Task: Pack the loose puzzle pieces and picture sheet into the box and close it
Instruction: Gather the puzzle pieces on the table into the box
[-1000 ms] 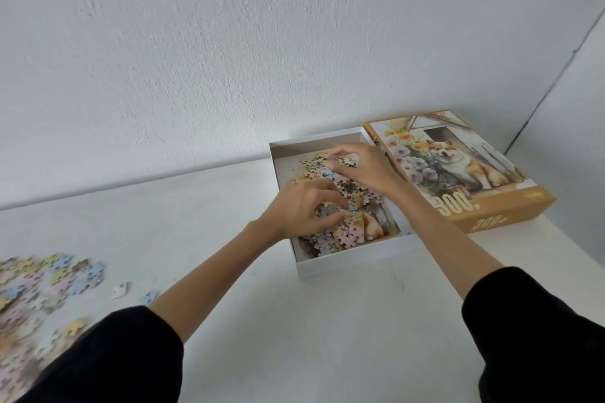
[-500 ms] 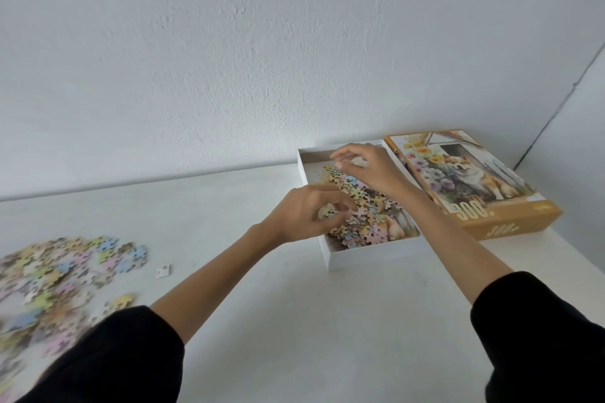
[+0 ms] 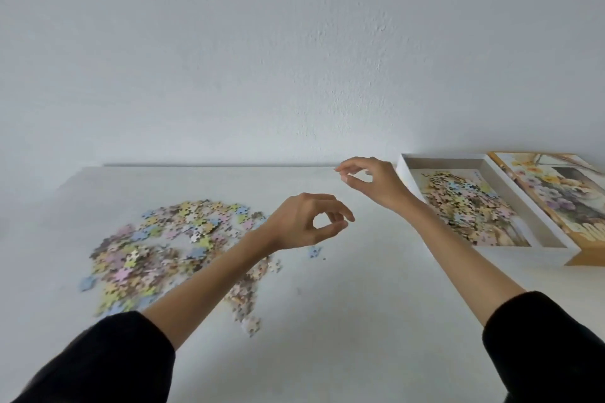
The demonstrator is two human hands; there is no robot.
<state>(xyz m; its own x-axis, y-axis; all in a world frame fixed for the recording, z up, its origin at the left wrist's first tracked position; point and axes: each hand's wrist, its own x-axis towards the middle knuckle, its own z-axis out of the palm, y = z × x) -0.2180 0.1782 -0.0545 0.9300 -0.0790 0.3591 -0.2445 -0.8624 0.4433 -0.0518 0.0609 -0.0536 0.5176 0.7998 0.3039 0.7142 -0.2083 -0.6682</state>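
A wide pile of loose pastel puzzle pieces lies on the white table at the left. The open white box sits at the right, holding a heap of pieces on top of the picture sheet. Its lid, printed with a dog and flowers, lies face up right of the box. My left hand hovers above the table beside the pile, fingers loosely curled, empty. My right hand hangs in the air left of the box, thumb and fingers nearly pinched, with nothing visible in it.
A single blue piece lies apart near my left hand, and a few strays trail toward me. A white wall rises behind the table's far edge. Bare tabletop stretches between pile and box.
Both hands have left the box and travelled left over the table toward the loose pile. The view has swung left, so the box now sits at the right edge.
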